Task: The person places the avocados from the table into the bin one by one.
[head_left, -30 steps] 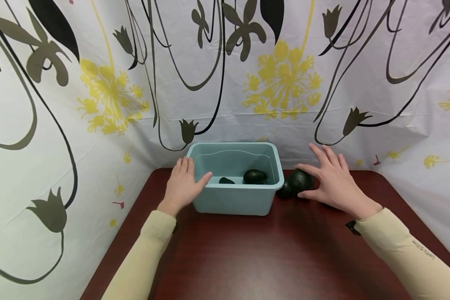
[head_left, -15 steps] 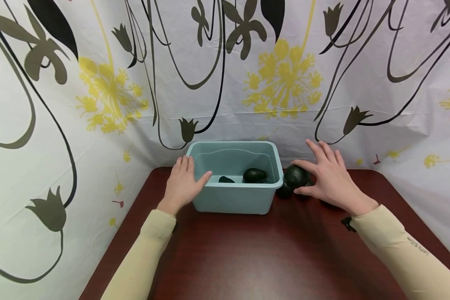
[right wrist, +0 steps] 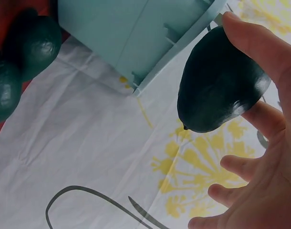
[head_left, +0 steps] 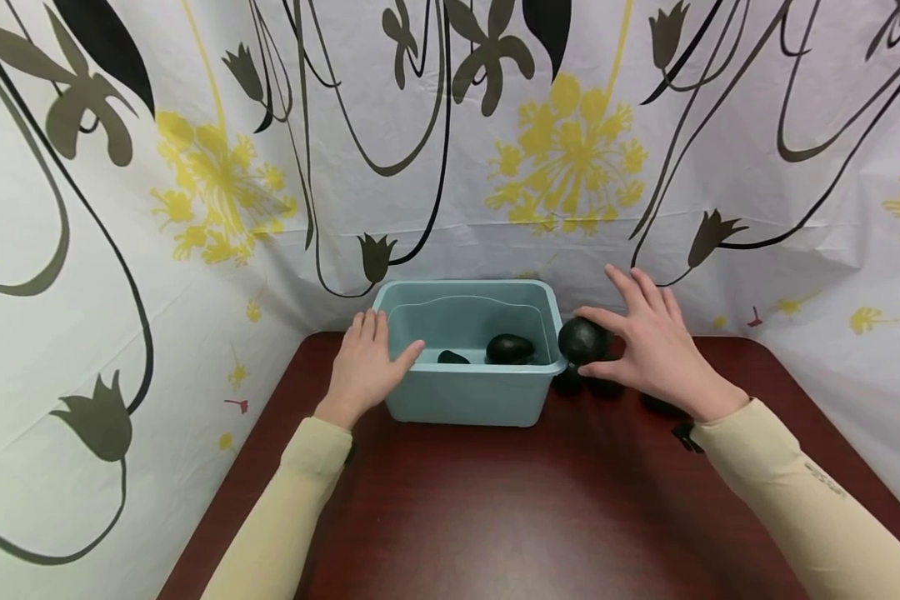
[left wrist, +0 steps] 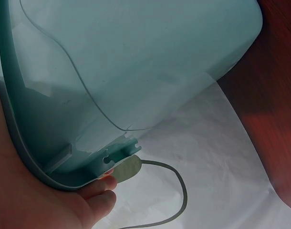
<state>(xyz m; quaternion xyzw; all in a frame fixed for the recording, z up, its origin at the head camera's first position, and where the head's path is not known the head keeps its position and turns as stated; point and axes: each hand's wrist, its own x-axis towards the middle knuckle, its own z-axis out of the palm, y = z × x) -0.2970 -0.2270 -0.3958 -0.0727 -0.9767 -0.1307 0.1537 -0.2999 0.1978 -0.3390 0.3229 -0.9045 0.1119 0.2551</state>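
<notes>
My right hand [head_left: 660, 354] pinches a dark green avocado [head_left: 581, 340] between thumb and index finger, its other fingers spread. The avocado is raised beside the right rim of a light blue plastic bin [head_left: 465, 400]; the right wrist view shows this avocado [right wrist: 217, 86] with its tip free. My left hand [head_left: 363, 367] rests at the bin's left rim, fingers straight and thumb reaching across the front corner. Two dark avocados show inside the bin, one whole avocado [head_left: 509, 348] on the right and part of another avocado [head_left: 452, 358] behind the front wall.
Several more avocados lie on the dark red table [head_left: 450, 508] right of the bin, including one avocado [head_left: 567, 382] against its side and another avocado [head_left: 663, 407] under my right wrist. A patterned white curtain [head_left: 435, 192] hangs close behind and along both sides.
My right hand has taken hold of an avocado from the pile, lifted it and moved left toward the bin's right rim. The left hand has stayed in place.
</notes>
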